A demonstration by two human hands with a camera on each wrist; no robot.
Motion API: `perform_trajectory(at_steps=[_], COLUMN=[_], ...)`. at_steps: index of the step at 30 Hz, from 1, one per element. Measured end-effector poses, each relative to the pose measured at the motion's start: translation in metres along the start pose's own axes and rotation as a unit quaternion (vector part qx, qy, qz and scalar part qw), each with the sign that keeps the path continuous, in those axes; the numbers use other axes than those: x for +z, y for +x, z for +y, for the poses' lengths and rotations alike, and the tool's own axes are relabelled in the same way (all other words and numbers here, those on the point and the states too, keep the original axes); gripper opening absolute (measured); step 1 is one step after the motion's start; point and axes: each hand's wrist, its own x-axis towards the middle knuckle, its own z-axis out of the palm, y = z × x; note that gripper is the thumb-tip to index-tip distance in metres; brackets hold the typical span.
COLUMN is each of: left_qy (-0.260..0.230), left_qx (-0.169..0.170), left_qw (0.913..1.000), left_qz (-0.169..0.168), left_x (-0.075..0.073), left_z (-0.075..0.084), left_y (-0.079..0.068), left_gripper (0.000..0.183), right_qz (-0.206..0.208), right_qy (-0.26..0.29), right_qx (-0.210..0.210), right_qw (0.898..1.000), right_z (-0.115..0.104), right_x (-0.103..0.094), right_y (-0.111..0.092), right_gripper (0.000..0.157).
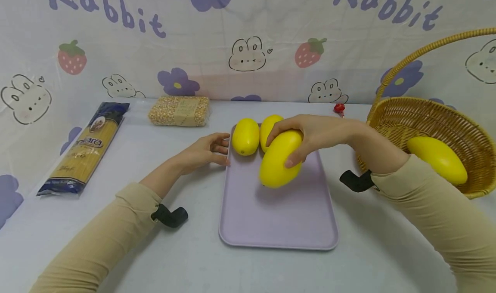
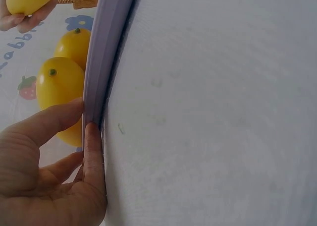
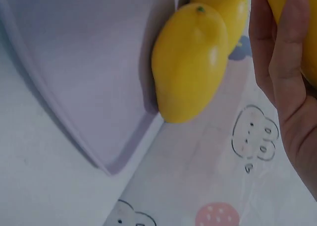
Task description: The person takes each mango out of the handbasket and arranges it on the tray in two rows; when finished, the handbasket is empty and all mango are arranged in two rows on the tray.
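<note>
A yellow mango [image 1: 280, 164] is held in my right hand [image 1: 321, 134] above the lavender tray [image 1: 279, 224], thumb on the near side and fingers over its far side. Two more mangoes lie side by side at the tray's far end, the left one [image 1: 246, 137] in full view and the other [image 1: 270, 129] partly behind my right hand. My left hand [image 1: 203, 153] is at the tray's left edge; in the left wrist view, its fingertips [image 2: 91, 137] touch the outer wall, fingers loosely extended.
On the right stands a wicker basket [image 1: 422, 108] with a tall handle and one mango [image 1: 438, 159] inside. A spaghetti pack [image 1: 87, 149] and a bag of corn kernels [image 1: 179, 111] lie to the left. A small red-wrapped candy [image 1: 339, 108] is near the back curtain.
</note>
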Motion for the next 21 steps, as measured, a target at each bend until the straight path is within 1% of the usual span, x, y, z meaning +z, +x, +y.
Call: perform_trajectory(at_steps=[5, 12, 16, 21], left_qy=[-0.004, -0.002, 0.002, 0.005], left_qx=[-0.001, -0.004, -0.007, -0.006], left_qw=[1.0, 1.0, 1.0, 1.0], left_qz=[0.001, 0.001, 0.002, 0.001], left_x=[0.0, 0.0, 0.001, 0.001], left_z=[0.0, 0.002, 0.003, 0.002], left_y=[0.0, -0.001, -0.002, -0.001], left_gripper=[0.085, 0.085, 0.085, 0.084], right_qz=[-0.025, -0.068, -0.092, -0.121], right_qy=[0.009, -0.023, -0.014, 0.004], right_qx=[-0.001, -0.018, -0.019, -0.029], right_qw=[1.0, 0.997, 0.996, 0.992], right_z=[0.0, -0.008, -0.016, -0.017], right_x=[0.011, 0.027, 0.033, 0.044], right_y=[0.013, 0.029, 0.034, 0.043], right_gripper=[0.05, 0.054, 0.054, 0.053])
